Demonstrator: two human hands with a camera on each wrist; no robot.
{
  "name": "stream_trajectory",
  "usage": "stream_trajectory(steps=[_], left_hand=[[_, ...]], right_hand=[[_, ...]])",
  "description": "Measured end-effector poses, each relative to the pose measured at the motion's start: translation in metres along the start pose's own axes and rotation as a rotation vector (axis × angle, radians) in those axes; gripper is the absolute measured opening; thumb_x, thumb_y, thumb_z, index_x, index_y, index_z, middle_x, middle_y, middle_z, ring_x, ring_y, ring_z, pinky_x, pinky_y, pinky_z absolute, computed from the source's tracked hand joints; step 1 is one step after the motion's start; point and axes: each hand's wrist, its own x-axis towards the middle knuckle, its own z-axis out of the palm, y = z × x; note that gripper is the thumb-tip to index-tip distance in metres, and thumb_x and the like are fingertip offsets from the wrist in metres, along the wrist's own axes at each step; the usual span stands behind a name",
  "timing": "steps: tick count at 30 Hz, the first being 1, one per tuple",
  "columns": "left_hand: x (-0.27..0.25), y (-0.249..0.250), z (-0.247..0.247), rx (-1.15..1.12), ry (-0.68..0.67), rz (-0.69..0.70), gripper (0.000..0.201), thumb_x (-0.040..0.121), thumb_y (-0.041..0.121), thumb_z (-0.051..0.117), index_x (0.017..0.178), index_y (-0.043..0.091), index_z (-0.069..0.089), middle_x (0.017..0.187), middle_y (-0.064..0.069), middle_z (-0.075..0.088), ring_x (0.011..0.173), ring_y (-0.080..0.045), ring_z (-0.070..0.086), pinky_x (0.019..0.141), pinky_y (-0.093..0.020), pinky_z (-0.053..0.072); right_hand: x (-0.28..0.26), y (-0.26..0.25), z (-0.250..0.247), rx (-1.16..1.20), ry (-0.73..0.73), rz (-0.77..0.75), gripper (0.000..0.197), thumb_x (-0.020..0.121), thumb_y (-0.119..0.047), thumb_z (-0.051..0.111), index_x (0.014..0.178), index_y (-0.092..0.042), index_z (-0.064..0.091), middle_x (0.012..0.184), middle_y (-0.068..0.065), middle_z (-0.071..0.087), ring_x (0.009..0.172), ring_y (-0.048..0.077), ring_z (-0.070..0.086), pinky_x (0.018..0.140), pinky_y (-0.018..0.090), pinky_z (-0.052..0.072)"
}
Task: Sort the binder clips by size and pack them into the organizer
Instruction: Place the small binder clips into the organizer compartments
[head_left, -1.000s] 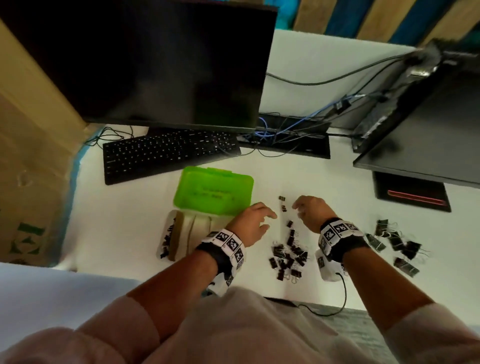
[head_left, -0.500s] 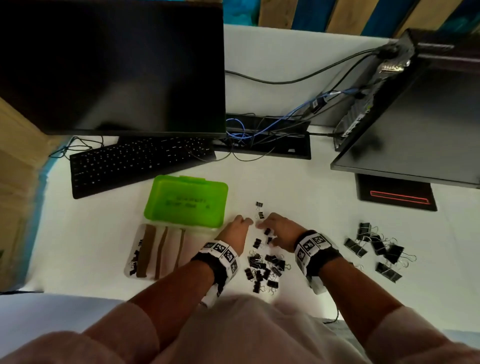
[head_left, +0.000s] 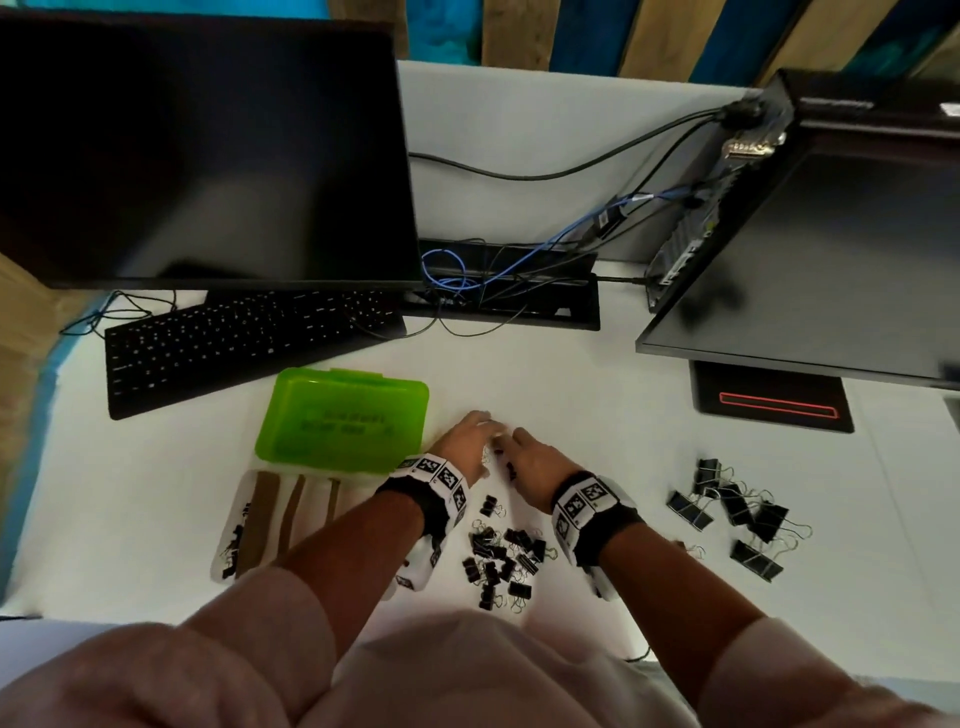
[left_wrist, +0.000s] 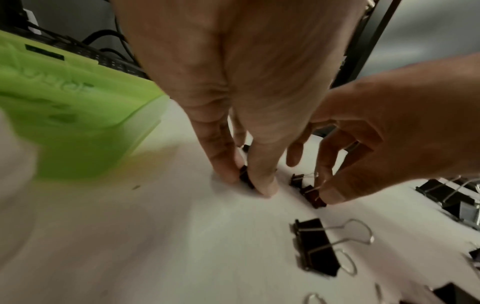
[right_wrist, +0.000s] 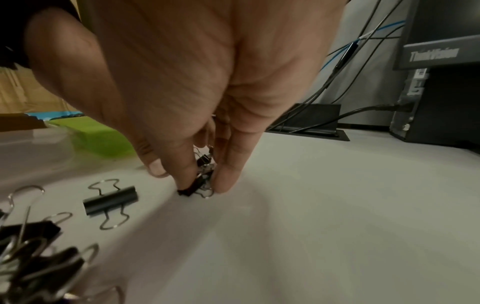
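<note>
While its fingertips pinch a tiny binder clip (left_wrist: 245, 176) against the desk (head_left: 597, 415), the left hand (head_left: 467, 441) points down; the right hand (head_left: 535, 462), just beside it, pinches another small clip (right_wrist: 193, 187). Green organizer (head_left: 345, 418) sits left, loose clips (head_left: 501, 558) nearer the body.
</note>
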Motion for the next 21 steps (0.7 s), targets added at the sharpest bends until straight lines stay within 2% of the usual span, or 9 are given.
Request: stream_trajectory(steps=[2, 5, 9, 12, 16, 19, 21], left_hand=[[0.001, -0.001, 0.003, 0.047, -0.005, 0.012, 0.047, 0.078, -0.004, 0.062, 0.122, 0.012, 0.055, 0.141, -0.002, 0.036, 0.115, -0.022, 0.053, 0.099, -0.023, 0.039], [0.000, 0.000, 0.012, 0.015, 0.001, 0.011, 0.025, 0.078, 0.001, 0.066, 0.100, 0.009, 0.062, 0.114, -0.004, 0.048, 0.095, -0.024, 0.059, 0.091, -0.033, 0.049], [-0.003, 0.003, 0.018, 0.050, 0.041, 0.026, 0.012, 0.081, 0.014, 0.064, 0.091, 0.008, 0.065, 0.102, -0.008, 0.053, 0.091, -0.025, 0.060, 0.083, -0.033, 0.048], [-0.006, 0.011, 0.019, 0.056, 0.044, 0.031, 0.013, 0.082, 0.016, 0.061, 0.091, 0.008, 0.065, 0.100, -0.010, 0.055, 0.091, -0.029, 0.061, 0.080, -0.034, 0.048], [-0.012, 0.013, 0.020, 0.072, 0.029, -0.030, 0.017, 0.081, 0.016, 0.064, 0.096, 0.008, 0.062, 0.105, -0.012, 0.057, 0.096, -0.032, 0.061, 0.083, -0.035, 0.048], [-0.015, 0.010, 0.023, 0.009, 0.054, -0.097, 0.038, 0.076, 0.014, 0.070, 0.107, 0.013, 0.048, 0.108, -0.013, 0.058, 0.098, -0.033, 0.061, 0.083, -0.038, 0.048], [-0.016, 0.007, 0.023, -0.028, 0.063, -0.143, 0.058, 0.075, 0.012, 0.072, 0.121, 0.016, 0.036, 0.111, -0.014, 0.059, 0.099, -0.033, 0.061, 0.084, -0.040, 0.050]], right_hand=[[0.001, 0.000, 0.000, 0.000, -0.008, -0.055, 0.055, 0.088, 0.000, 0.047, 0.140, -0.010, 0.033, 0.125, 0.018, 0.044, 0.089, 0.040, 0.060, 0.077, 0.042, 0.047], [-0.005, 0.004, 0.003, -0.006, 0.023, -0.102, 0.050, 0.090, -0.004, 0.047, 0.137, -0.016, 0.039, 0.120, 0.018, 0.050, 0.096, 0.035, 0.058, 0.081, 0.036, 0.046], [-0.011, 0.006, 0.011, 0.023, 0.082, -0.167, 0.040, 0.089, -0.004, 0.047, 0.129, -0.011, 0.051, 0.115, 0.018, 0.059, 0.100, 0.034, 0.059, 0.084, 0.036, 0.045], [-0.013, 0.006, 0.010, 0.052, 0.117, -0.172, 0.031, 0.090, -0.006, 0.049, 0.120, -0.007, 0.058, 0.112, 0.016, 0.063, 0.099, 0.032, 0.061, 0.084, 0.033, 0.045], [-0.015, 0.002, 0.012, 0.134, 0.149, -0.146, 0.024, 0.087, -0.005, 0.053, 0.109, -0.008, 0.062, 0.101, 0.013, 0.067, 0.090, 0.029, 0.063, 0.080, 0.032, 0.047], [-0.013, 0.003, 0.013, 0.175, 0.122, -0.051, 0.023, 0.084, -0.006, 0.054, 0.102, -0.016, 0.063, 0.101, 0.005, 0.069, 0.092, 0.024, 0.064, 0.082, 0.028, 0.049], [-0.014, 0.008, 0.011, 0.206, 0.135, 0.001, 0.021, 0.082, -0.003, 0.058, 0.096, -0.016, 0.066, 0.099, 0.004, 0.070, 0.090, 0.022, 0.065, 0.085, 0.030, 0.050]])
